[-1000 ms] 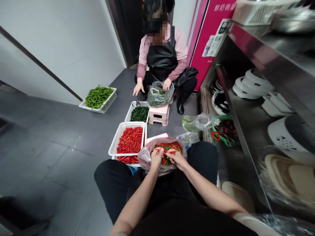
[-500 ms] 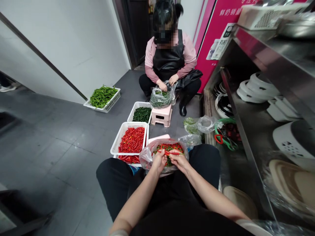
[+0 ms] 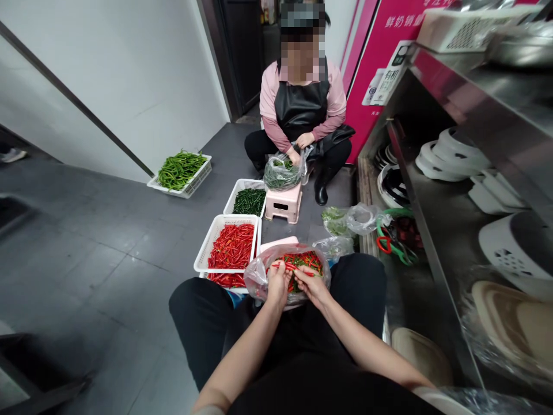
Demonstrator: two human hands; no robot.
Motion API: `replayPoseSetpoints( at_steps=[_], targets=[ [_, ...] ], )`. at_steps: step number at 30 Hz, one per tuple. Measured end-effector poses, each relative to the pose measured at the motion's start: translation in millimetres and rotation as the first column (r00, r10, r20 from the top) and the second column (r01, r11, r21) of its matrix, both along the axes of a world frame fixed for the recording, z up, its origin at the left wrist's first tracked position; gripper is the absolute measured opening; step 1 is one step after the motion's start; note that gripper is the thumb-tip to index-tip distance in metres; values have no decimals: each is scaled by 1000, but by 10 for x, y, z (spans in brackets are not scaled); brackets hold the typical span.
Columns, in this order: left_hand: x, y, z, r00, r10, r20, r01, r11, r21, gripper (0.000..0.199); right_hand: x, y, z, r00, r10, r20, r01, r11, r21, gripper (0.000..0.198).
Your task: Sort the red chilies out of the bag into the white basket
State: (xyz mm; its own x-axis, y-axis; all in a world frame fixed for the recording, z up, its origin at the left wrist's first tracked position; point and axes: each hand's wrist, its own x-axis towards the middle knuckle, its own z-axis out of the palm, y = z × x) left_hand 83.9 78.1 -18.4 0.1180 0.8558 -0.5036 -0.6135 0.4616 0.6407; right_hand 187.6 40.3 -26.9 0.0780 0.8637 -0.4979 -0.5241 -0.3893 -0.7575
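Close head-worn view, forward and down over the bag

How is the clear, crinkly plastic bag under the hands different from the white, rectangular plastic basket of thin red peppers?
The clear, crinkly plastic bag has a floppy edge; the white, rectangular plastic basket has a straight, firm-looking rim. The bag's peppers mix red with green; the basket's thin red peppers look almost all red. Both are open on top.
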Motion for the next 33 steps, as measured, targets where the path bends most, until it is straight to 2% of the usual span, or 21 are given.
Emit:
replayPoseSetpoints(
  at_steps=[4,8,11,13,16,19,22,24,25,27,28,30,33],
  targets=[
    [-1,-25,-25,999,23,39,-20,998,-59,23,-13,-10,-1,998,-42,-44,42,999,-8,38],
    [-13,-45,-59,998,35,51,-33,999,-32,20,-44,-13,-32,999,-39,-24,38,999,-20,37],
    [-38,-17,-82,993,63,101,-45,983,-177,16,-65,-11,-56,995,-14,103,9,999,50,31],
    [-81,7,-68,986,14,166,36,954,-299,11,-58,-25,-35,977,13,212,-43,989,139,26],
    [-174,28,-5,953,-116,280,221,899,-377,5,7,-61,46,937,119,329,-191,961,198,21],
    [-239,46,64,920,-203,335,344,828,-443,8,121,-68,130,903,264,338,-338,923,182,23],
    [-240,70,116,900,-280,334,413,791,-451,9,202,-37,194,852,433,295,-493,852,175,26],
    [-215,97,123,905,-298,305,407,816,-410,10,216,6,202,824,514,239,-556,813,170,29],
    [-200,113,113,924,-272,268,363,846,-391,10,214,32,189,835,511,203,-542,827,150,31],
    [-174,141,64,979,-163,125,195,926,-324,10,204,82,131,902,398,165,-413,909,63,39],
    [-165,151,28,994,-104,22,107,958,-265,10,197,101,91,929,322,181,-330,944,14,42],
    [-159,157,-58,983,-45,-178,25,993,-116,12,180,120,10,931,246,268,-246,969,-36,46],
    [-161,136,-160,931,-44,-363,58,998,28,19,143,113,-51,843,292,452,-326,945,-3,40]
  ],
)
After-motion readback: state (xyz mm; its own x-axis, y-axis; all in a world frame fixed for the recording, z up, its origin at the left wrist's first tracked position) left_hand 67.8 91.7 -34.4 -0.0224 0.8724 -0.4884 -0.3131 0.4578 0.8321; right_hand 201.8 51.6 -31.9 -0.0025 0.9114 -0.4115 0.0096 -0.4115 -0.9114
